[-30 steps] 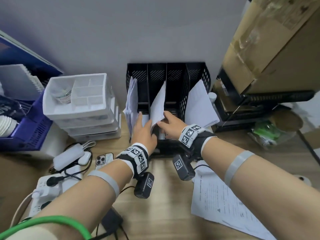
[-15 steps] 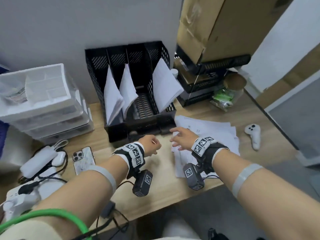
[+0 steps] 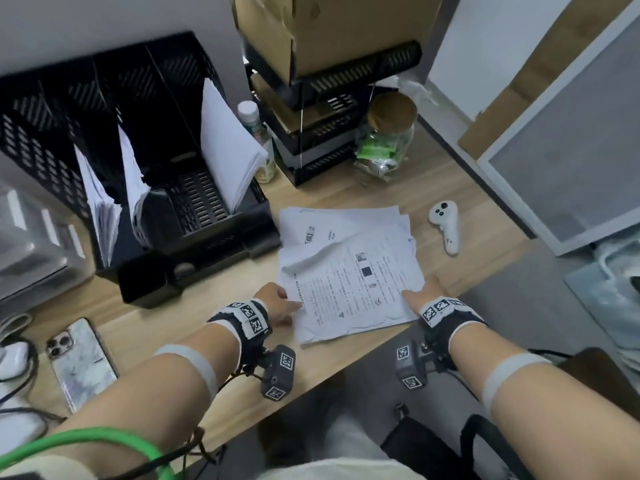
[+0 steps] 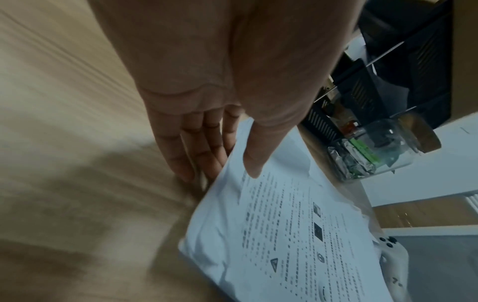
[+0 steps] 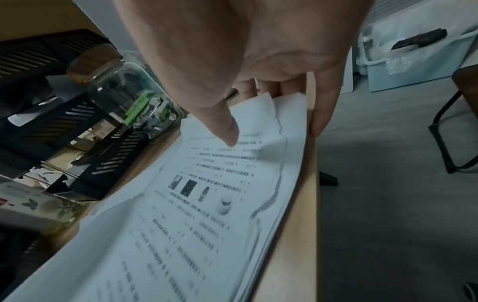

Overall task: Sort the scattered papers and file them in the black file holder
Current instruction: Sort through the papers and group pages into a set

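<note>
The black file holder [image 3: 156, 278] stands at the back left of the desk, with white sheets leaning in three of its slots [image 3: 232, 147]. A stack of printed papers [image 3: 346, 271] lies at the desk's front edge, to the right of the holder. My left hand [image 3: 280, 303] pinches the stack's left edge, thumb [image 4: 254, 163] on top and fingers [image 4: 196, 163] at the underside. My right hand [image 3: 420, 292] holds the right edge [image 5: 292, 114], thumb [image 5: 227, 130] on the top sheet and fingers behind the stack.
A white controller [image 3: 446, 226] lies right of the stack. Behind it are a glass jar [image 3: 384, 140], a small bottle [image 3: 258, 133] and black stacked trays under a cardboard box [image 3: 329, 29]. A phone [image 3: 81, 358] and cables lie at the left.
Both hands left the file holder's slots, drew back and right across the desk, and took hold of the paper stack. The head view swung right.
</note>
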Tool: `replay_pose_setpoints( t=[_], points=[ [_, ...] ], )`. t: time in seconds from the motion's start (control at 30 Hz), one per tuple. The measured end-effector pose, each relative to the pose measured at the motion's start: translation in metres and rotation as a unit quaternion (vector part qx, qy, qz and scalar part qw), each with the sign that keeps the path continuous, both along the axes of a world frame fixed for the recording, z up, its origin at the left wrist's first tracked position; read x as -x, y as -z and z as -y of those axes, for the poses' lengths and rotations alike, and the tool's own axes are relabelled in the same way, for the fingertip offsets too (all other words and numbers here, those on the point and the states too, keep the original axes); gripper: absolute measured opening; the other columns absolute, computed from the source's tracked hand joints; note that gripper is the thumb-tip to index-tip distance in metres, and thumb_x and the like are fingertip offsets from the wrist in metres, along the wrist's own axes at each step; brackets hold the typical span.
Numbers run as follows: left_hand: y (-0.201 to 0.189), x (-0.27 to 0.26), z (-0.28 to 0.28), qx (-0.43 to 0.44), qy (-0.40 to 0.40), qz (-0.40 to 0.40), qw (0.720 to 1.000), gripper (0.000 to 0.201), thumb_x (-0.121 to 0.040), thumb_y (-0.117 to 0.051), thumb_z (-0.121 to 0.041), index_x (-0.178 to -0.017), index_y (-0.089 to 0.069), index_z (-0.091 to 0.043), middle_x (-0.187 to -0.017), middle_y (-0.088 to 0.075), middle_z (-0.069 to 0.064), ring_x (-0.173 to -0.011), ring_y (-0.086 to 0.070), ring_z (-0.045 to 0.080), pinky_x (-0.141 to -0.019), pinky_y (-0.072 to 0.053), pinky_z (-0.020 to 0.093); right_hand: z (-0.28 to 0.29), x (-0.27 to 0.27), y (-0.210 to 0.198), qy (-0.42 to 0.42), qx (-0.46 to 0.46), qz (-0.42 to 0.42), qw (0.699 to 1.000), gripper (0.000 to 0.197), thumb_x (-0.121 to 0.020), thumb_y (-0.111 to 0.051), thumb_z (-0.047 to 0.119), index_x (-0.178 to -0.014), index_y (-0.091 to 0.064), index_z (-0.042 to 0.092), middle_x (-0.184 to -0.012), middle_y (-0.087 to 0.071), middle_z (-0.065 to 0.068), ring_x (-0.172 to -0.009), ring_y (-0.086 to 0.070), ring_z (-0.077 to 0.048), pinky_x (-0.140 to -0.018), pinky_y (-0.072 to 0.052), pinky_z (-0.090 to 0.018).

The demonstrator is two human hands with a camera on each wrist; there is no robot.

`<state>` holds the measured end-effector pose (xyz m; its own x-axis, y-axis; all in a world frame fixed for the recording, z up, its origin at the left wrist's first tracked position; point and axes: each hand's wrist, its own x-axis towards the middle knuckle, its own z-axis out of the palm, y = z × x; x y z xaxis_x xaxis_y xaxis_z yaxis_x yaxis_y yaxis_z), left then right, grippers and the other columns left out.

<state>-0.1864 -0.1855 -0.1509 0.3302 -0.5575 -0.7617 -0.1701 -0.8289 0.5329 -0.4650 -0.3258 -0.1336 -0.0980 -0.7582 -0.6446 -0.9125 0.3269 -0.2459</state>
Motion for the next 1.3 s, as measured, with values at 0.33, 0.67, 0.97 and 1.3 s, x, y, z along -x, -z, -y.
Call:
replay_pose_setpoints(
  t=[0.33,0.67,0.97,1.3],
  points=[
    [-0.026,0.008,0.047,0.102,0.060,0.126,0.985,0.021,-0.090,-0.060,-0.014,-0.110,-0.068,-0.013,-0.103,-0.068,0.023,-0.102,-0.064,0.040,-0.080,-0.050,0.036,0.046,0.006,0.007,0.033,-0.026,0.125,0.991,0.037,-0.085,-0.058,0.033,-0.115,-0.050,0.013,-0.106,-0.061,-0.005,-0.091,-0.059,-0.026,-0.080,-0.047,-0.033],
    [0.002,-0.007,0.081,0.034,0.015,0.155,0.987,0.062,-0.071,-0.057,-0.044,-0.132,-0.053,-0.034,-0.133,-0.057,0.013,-0.120,-0.055,0.035,-0.104,-0.045,0.044,0.053,-0.011,0.006,0.009,-0.088,0.224,0.970,0.042,-0.088,-0.042,0.010,-0.125,-0.057,0.024,-0.120,-0.067,0.002,-0.094,-0.063,-0.016,-0.065,-0.048,-0.024],
    [-0.008,-0.016,0.060,0.073,0.074,0.109,0.989,0.047,-0.088,-0.054,0.000,-0.126,-0.049,-0.027,-0.113,-0.067,0.007,-0.103,-0.064,0.029,-0.094,-0.052,0.041,0.049,0.001,0.003,-0.008,-0.027,0.103,0.994,0.039,-0.079,-0.058,0.012,-0.116,-0.043,0.013,-0.110,-0.063,-0.011,-0.090,-0.062,-0.029,-0.076,-0.054,-0.037],
    [-0.015,-0.046,0.020,0.105,-0.150,0.196,0.963,0.054,-0.086,-0.071,-0.025,-0.132,-0.042,-0.024,-0.100,-0.068,0.006,-0.089,-0.064,0.023,-0.082,-0.050,0.036,0.046,-0.073,0.003,-0.323,0.023,-0.002,0.946,0.065,-0.079,-0.063,0.030,-0.137,-0.039,0.017,-0.132,-0.044,-0.012,-0.121,-0.046,-0.031,-0.099,-0.045,-0.040]
  ],
)
